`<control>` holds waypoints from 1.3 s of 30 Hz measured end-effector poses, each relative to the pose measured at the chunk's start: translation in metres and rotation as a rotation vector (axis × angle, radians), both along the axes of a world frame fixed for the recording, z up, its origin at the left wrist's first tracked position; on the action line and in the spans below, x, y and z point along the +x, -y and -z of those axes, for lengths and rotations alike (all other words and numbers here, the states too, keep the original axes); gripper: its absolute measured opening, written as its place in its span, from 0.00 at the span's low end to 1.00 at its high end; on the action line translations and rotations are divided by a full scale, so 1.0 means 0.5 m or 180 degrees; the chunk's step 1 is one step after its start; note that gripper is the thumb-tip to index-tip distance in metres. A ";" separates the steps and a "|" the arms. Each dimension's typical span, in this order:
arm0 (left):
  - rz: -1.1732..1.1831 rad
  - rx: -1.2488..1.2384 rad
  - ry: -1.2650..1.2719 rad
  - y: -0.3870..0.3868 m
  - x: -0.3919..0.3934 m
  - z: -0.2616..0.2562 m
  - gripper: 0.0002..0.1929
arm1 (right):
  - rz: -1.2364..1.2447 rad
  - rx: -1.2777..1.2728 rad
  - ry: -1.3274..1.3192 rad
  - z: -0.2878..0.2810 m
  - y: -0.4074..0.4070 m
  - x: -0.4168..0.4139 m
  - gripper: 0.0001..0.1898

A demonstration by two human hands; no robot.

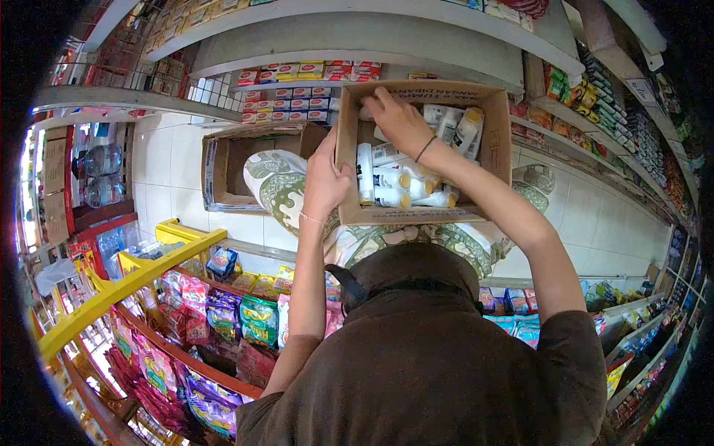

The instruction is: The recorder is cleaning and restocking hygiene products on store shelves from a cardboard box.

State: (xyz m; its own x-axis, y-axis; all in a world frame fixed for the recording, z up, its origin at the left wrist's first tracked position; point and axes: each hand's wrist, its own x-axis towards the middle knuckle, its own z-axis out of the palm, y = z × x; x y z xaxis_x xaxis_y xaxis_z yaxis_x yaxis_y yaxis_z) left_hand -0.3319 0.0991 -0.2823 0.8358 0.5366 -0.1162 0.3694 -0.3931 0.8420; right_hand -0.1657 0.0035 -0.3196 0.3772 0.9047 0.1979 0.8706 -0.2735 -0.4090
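Note:
A cardboard box (497, 148) of white plastic bottles rests at my lap, its flaps open. Several bottles have yellow caps, such as one white bottle (390, 178) lying near the front wall and another bottle (467, 131) leaning at the back right. My left hand (329, 179) grips the box by its left wall. Over the box's back left corner, my right hand (397, 120) reaches in with bent fingers. A pale item shows partly beneath those fingertips; whether they hold it is hidden.
A second cardboard box (228, 167), open-topped, stands on the tiled floor (167, 192) to the left. Shelves ahead carry small soap boxes (301, 104). A yellow rail (134, 290) and racks of detergent packets (259, 320) are close behind on the left. Sachets (625, 139) line the right-hand shelf.

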 end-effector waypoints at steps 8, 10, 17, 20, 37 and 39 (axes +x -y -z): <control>-0.0245 -0.0311 0.0211 0.018 -0.008 0.011 0.36 | 0.0063 0.0319 -0.0176 0.050 0.017 -0.015 0.21; -0.0274 -0.0523 0.0040 0.019 -0.009 0.002 0.38 | 0.0205 0.0774 -0.0337 0.025 0.020 -0.013 0.19; -0.0187 -0.0474 0.0068 0.018 0.004 -0.005 0.37 | 0.0678 -0.1699 0.0213 0.049 0.068 0.037 0.12; -0.0116 -0.0387 0.0173 0.018 -0.002 0.018 0.37 | 0.0639 -0.1826 0.0157 0.067 0.052 0.034 0.14; -0.0306 -0.0495 0.0445 0.022 0.001 0.033 0.36 | 0.0096 -0.0056 -0.0677 0.009 0.061 0.042 0.14; -0.0279 0.0187 0.0150 0.028 0.005 0.021 0.35 | 0.0130 0.0251 -0.0357 0.004 0.052 0.034 0.15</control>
State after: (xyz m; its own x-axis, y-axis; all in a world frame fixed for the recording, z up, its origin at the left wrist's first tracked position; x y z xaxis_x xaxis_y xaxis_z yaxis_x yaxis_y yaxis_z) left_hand -0.3293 0.0851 -0.2930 0.7891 0.6126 -0.0441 0.3652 -0.4103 0.8356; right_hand -0.1486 -0.0224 -0.3219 0.4372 0.8715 0.2222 0.8070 -0.2711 -0.5247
